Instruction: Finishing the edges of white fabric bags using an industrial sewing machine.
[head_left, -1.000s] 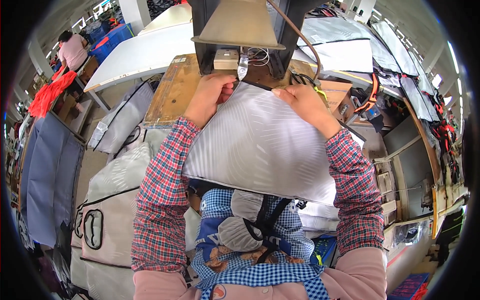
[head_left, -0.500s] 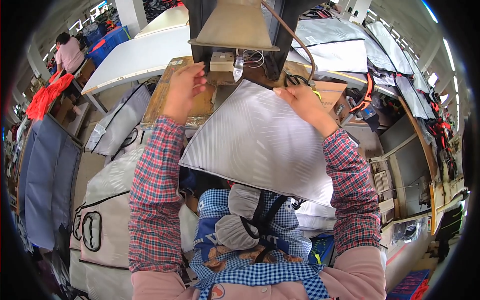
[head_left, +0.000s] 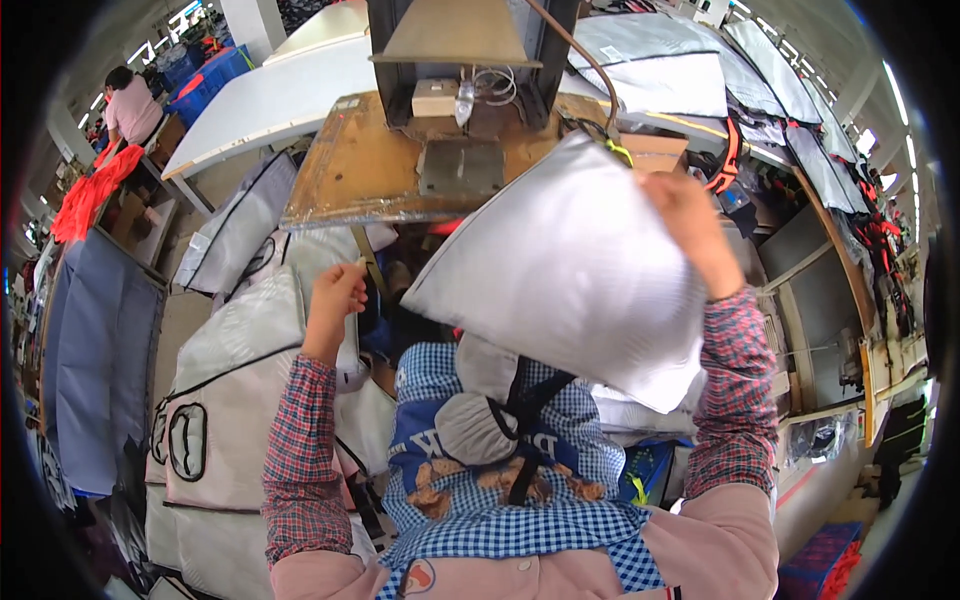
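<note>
My right hand, blurred, grips the edge of a silvery-grey triangular fabric panel, lifted at an angle to the right of centre. My left hand is apart from the panel, lower left, fingers curled together near grey pieces of fabric; what they hold, if anything, is too small to make out. Ahead stands a machine with a metal hood and a small clear fitting, over a worn wooden board with a metal plate.
White tables stand at back left, stacked silver panels at back right. Grey-beige fabric pieces lie at lower left. A person in pink is at far left beside red cloth. A shelving frame stands right.
My left hand has left the panel and moved down and left. My right hand has swung the panel rightward, away from the fitting, baring the board and metal plate.
</note>
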